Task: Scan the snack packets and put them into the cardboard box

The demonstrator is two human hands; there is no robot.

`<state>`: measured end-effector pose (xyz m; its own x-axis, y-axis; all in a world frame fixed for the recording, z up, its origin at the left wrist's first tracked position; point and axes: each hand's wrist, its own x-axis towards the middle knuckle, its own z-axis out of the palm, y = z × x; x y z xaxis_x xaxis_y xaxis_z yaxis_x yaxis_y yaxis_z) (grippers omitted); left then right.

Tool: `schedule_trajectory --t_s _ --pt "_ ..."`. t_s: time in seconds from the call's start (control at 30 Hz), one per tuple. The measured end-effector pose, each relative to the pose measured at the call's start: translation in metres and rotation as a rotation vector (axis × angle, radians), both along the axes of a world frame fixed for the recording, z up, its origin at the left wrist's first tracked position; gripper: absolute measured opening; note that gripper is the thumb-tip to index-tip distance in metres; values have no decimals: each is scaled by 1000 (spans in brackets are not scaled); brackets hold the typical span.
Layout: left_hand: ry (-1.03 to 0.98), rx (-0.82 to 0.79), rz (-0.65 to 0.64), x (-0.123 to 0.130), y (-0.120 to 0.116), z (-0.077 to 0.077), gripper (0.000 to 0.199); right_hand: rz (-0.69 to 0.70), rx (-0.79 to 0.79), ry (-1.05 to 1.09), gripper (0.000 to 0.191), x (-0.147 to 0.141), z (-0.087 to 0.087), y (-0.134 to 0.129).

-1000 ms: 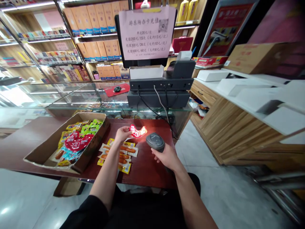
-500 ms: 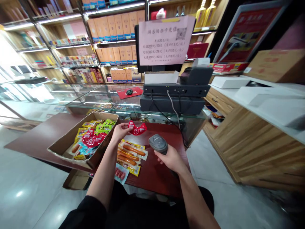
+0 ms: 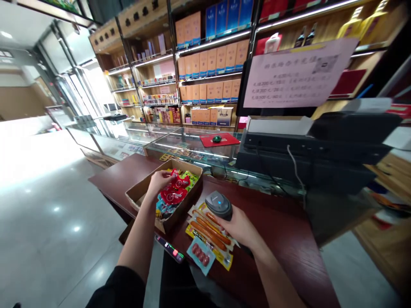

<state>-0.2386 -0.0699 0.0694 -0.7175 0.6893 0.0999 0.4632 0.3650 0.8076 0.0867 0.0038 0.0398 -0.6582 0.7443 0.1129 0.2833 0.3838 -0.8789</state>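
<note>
My left hand (image 3: 159,181) is over the cardboard box (image 3: 135,194), its fingers pinching the edge of a red snack packet (image 3: 180,181). Directly below that packet lies another red packet (image 3: 173,196), among green, blue and yellow ones in the box. My right hand (image 3: 239,224) is wrapped round a grey barcode scanner (image 3: 218,202), which shows a small blue light on top. Under the scanner lie several packed sausages (image 3: 210,233) on the dark red table, partly hidden by it. Beside them is a clear pack of small round sausages (image 3: 201,254).
A phone (image 3: 169,248) with a lit screen sits at the table's near edge. Behind the table (image 3: 272,239) runs a glass counter with a red mat (image 3: 220,139) and a mouse (image 3: 217,139). At the right stands a monitor with a pink paper sign (image 3: 295,79), above dark till equipment.
My left hand has carried the red packet leftward from above the table to over the box. The scanner has come over the sausages, its light now blue. The view has turned left.
</note>
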Motion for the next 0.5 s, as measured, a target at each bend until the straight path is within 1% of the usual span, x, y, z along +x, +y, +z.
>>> schedule_trajectory --t_s 0.07,0.13,0.2,0.33,0.4,0.5 --pt "128 -19 56 0 -4 0 37 14 2 5 39 -5 -1 -1" --pt "234 12 124 4 -7 3 35 6 -4 10 37 -7 -2 -1" --pt "260 61 145 12 -8 8 32 -14 -21 11 34 -5 -2 -1" --pt "195 100 25 43 -2 12 30 -24 -65 -3 31 5 0 1" --pt "204 84 -47 64 5 9 31 -33 -55 5 32 14 0 2" --pt "223 65 -173 97 19 0 33 -79 -13 34 32 31 -1 4"
